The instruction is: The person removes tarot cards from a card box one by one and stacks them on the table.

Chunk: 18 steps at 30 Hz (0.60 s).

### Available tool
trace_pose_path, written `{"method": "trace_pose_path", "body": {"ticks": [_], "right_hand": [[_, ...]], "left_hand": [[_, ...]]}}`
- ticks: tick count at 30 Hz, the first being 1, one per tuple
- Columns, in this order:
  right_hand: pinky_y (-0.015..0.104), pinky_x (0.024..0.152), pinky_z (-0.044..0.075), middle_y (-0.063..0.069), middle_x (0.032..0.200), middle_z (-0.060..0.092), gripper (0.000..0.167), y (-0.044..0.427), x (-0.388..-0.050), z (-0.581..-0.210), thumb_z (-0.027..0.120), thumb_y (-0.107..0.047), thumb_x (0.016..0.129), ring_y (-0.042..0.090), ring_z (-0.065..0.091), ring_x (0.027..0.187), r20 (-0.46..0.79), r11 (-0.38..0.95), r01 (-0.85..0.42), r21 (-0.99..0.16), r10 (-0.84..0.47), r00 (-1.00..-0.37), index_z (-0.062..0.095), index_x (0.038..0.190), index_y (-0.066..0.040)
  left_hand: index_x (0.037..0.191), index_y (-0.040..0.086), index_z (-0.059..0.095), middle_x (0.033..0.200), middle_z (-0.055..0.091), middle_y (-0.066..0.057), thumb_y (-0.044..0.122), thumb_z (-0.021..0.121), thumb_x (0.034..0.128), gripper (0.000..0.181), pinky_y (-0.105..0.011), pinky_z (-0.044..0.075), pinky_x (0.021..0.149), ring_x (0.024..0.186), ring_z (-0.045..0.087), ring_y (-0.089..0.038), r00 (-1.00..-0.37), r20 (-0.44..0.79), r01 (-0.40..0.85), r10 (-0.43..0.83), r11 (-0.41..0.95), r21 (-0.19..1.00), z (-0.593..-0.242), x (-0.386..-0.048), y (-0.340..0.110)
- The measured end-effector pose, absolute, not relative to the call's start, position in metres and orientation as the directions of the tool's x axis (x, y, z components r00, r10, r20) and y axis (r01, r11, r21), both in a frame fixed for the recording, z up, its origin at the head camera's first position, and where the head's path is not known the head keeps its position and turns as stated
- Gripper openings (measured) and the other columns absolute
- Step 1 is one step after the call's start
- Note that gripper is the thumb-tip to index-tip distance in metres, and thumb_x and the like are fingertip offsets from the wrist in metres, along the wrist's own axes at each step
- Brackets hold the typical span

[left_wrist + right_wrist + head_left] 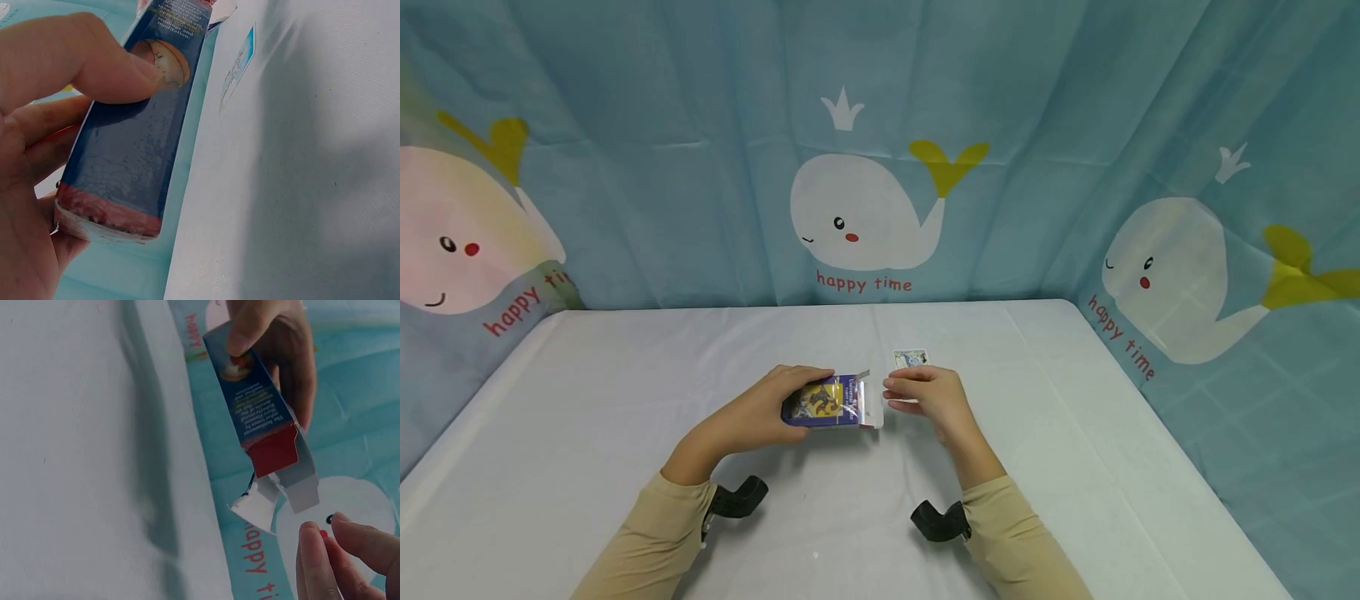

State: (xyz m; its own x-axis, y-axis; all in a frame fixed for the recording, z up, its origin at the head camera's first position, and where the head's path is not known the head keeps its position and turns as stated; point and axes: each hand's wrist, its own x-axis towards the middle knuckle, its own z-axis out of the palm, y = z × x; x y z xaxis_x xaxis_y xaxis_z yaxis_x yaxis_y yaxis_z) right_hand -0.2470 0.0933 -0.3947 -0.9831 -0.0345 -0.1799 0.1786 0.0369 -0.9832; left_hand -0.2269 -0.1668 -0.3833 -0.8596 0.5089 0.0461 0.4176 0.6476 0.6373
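Currently, the left hand [767, 406] is gripping a small blue box [823, 402], its thumb pressing one narrow side and its fingers wrapping the opposite one. From that hand's middle, the box is pointing toward 3 o'clock, its torn-looking open flaps [872, 406] facing the right hand [934, 398]. That right hand is hovering with fingers loosely bent, a gap showing between thumb and forefinger in its wrist view, and is visibly holding nothing; the box is sitting at its 9 o'clock, the flaps just beside the fingertips. At the right hand's 11 o'clock, a picture card [911, 358] is lying flat on the white tabletop [625, 358], well below the raised box. Black wrist mounts [741, 497] are jutting inward from two tan sleeves [640, 537], which are entering from 7 and 5 o'clock. Beyond the table, a blue curtain [700, 208] is hanging, its printed whales [865, 212] appearing at 10, 12 and 2 o'clock.
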Motion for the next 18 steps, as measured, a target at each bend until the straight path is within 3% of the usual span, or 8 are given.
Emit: {"method": "trace_pose_path", "body": {"ticks": [10,18], "right_hand": [[0.034,0.075,0.060,0.017,0.101,0.074,0.025,0.083,-0.244,-0.391,0.071,-0.003,0.088,0.022,0.075,0.085,-0.191,-0.004,0.192,-0.981,-0.080,-0.978,0.069,0.111,0.008],[0.033,0.074,0.060,0.012,0.093,0.075,0.020,0.079,-0.242,-0.390,0.072,-0.005,0.087,0.018,0.074,0.081,-0.193,0.009,0.193,-0.981,-0.094,-0.977,0.072,0.105,0.006]], "left_hand": [[0.149,0.015,0.046,0.147,0.051,-0.009,0.008,0.076,0.0765,0.079,-0.046,0.043,0.097,0.126,0.045,-0.027,-0.854,0.055,0.426,0.517,0.635,0.645,-0.385,-0.228,-0.165],[0.149,0.014,0.046,0.147,0.050,-0.009,0.008,0.075,0.0765,0.079,-0.046,0.043,0.097,0.127,0.044,-0.028,-0.857,0.059,0.425,0.512,0.637,0.643,-0.384,-0.227,-0.165]]}}
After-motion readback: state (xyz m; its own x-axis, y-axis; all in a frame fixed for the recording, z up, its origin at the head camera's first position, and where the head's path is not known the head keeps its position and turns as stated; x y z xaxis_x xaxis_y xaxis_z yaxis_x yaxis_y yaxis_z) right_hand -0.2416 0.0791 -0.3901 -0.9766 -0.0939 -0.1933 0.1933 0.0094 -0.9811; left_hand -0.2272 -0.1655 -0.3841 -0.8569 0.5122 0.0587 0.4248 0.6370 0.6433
